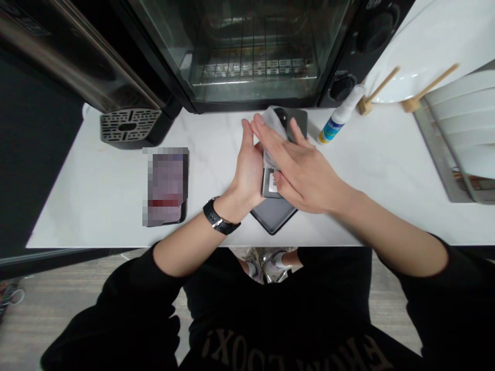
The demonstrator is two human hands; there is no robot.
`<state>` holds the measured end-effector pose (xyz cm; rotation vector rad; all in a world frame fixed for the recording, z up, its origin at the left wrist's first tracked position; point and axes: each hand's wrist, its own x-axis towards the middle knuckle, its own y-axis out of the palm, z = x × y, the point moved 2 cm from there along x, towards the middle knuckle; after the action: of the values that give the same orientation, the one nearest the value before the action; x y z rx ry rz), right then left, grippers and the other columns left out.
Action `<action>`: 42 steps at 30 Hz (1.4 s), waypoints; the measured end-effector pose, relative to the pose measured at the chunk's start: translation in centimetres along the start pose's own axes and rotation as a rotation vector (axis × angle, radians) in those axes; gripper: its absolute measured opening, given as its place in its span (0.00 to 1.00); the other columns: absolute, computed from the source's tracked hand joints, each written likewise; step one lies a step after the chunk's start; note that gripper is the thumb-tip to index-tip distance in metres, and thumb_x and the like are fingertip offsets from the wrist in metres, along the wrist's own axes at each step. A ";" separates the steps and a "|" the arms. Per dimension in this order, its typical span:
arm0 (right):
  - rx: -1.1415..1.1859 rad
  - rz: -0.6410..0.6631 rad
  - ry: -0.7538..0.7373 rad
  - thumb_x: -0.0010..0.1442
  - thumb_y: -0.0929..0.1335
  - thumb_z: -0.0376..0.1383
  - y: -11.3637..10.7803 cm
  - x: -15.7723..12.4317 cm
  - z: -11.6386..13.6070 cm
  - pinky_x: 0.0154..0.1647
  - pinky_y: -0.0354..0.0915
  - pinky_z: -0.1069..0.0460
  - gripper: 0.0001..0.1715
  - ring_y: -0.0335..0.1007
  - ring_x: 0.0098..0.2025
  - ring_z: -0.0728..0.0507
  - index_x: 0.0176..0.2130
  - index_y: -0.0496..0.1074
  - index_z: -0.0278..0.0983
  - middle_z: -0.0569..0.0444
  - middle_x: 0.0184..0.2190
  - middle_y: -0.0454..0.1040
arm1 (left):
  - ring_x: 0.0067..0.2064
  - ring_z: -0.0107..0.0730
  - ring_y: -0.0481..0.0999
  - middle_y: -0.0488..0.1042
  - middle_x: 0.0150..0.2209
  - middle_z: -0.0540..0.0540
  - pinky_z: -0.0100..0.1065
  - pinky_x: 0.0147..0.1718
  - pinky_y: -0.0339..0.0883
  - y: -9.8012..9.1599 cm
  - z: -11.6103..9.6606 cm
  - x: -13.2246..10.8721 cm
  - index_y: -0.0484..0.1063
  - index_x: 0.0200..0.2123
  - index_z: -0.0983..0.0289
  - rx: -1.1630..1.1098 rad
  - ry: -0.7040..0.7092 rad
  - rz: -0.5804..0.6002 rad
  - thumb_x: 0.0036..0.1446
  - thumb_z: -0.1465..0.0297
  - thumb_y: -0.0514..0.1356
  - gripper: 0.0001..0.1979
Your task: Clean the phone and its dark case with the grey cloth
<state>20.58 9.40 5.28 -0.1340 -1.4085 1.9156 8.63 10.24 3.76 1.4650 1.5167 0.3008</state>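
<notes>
My left hand (246,172), with a black watch strap at its wrist, holds the left edge of a dark phone (266,186) with a white label on its lower back. Over the phone lies my right hand (303,167), its fingers pressing a pale grey cloth (273,123) with a zigzag edge against it. The hand hides most of the phone. Beneath is a dark shallow tray-like thing (273,215), its near corner pointing towards me. Another dark grey flat thing (299,119) shows beyond my right fingers; whether the two are one piece, I cannot tell.
Left on the white counter (216,139) lies another phone (167,180), its screen blurred out. A small spray bottle (336,122) stands at the right. Behind are a toaster oven (255,95), a machine with a drip tray (129,126) and a rack of white plates (464,118).
</notes>
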 end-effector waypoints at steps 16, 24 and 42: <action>-0.028 -0.236 0.199 0.72 0.54 0.33 -1.2 0.0 -3.3 0.81 0.36 0.26 0.44 0.44 0.82 0.39 0.80 0.33 0.50 0.55 0.80 0.49 | 0.59 0.50 0.83 0.86 0.47 0.52 0.45 0.58 0.78 0.7 -0.8 -0.7 0.70 0.68 0.54 0.075 -0.014 0.161 0.76 0.47 0.46 0.29; -0.005 -0.077 0.057 0.67 0.57 0.32 -0.8 0.1 -1.0 0.81 0.37 0.26 0.51 0.47 0.81 0.37 0.80 0.29 0.47 0.56 0.80 0.49 | 0.58 0.50 0.84 0.84 0.51 0.55 0.47 0.55 0.80 0.8 0.4 -0.5 0.70 0.67 0.55 0.091 -0.042 0.147 0.76 0.45 0.44 0.31; 0.121 -0.415 0.129 0.73 0.63 0.33 -2.1 -0.6 -2.2 0.66 0.74 0.45 0.21 0.75 0.66 0.42 0.59 0.75 0.45 0.55 0.63 0.79 | 0.60 0.48 0.81 0.85 0.46 0.58 0.42 0.57 0.76 0.3 -1.9 -0.4 0.78 0.56 0.61 0.172 0.215 0.100 0.76 0.47 0.46 0.30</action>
<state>23.14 11.04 5.99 0.0866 -1.1286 1.6100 7.36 10.79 5.08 1.6915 1.6770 0.4066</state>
